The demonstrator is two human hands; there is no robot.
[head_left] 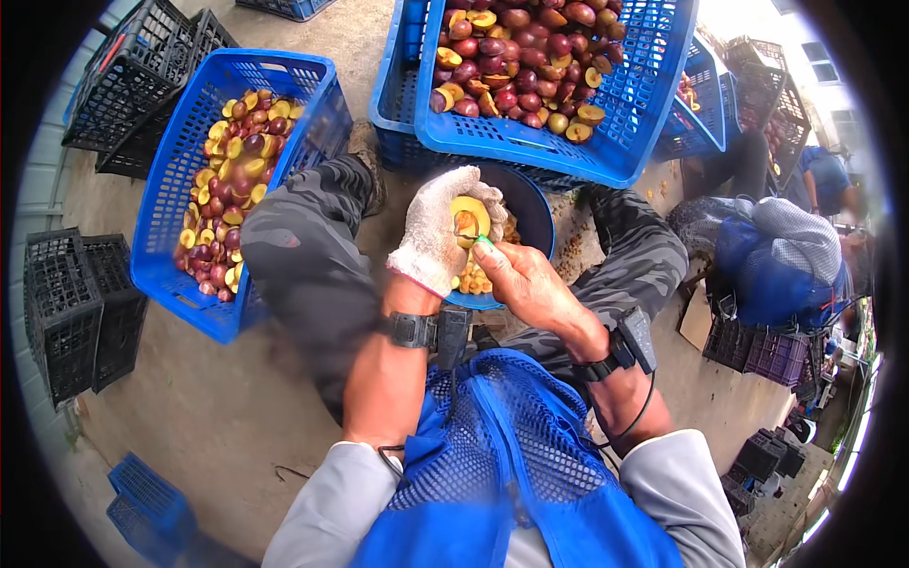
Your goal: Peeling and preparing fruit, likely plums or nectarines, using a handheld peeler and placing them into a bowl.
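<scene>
1. The left hand (pixel 437 230), in a white knit glove, is curled around a halved fruit (pixel 471 216) with yellow flesh, just above a dark bowl (pixel 532 210).
2. The bare right hand (pixel 523 282) pinches what seems a small green-handled tool (pixel 484 243) against the fruit.
3. A blue crate (pixel 170 189) of halved fruit sits left; another blue crate (pixel 653 66) sits ahead.

Bright soft daylight, overexposed upper right, fisheye-bent dark rim.
</scene>
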